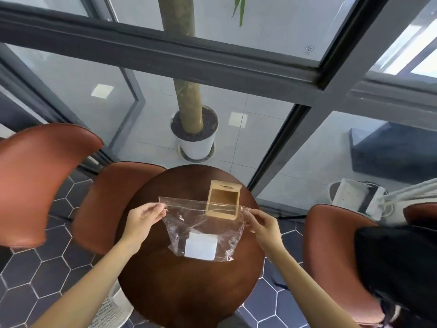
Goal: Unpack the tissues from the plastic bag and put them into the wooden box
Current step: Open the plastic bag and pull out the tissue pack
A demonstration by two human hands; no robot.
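Observation:
A clear plastic zip bag (pixel 201 223) is held upright over the round dark wooden table (pixel 189 287). My left hand (pixel 142 221) pinches the bag's top left corner and my right hand (pixel 262 224) pinches its top right corner, stretching the zip edge between them. A white pack of tissues (pixel 201 247) lies at the bottom of the bag. Behind the bag stands the small wooden box (pixel 223 201), open, with its slotted lid tipped back; its lower part shows through the plastic.
Brown chairs stand to the left (pixel 35 181), behind the table at the left (pixel 106 204) and to the right (pixel 335 256), the right one with dark cloth (pixel 397 268) on it. Beyond the glass wall stands a potted tree (pixel 195 133). A white mesh bin (pixel 111 306) sits below the table.

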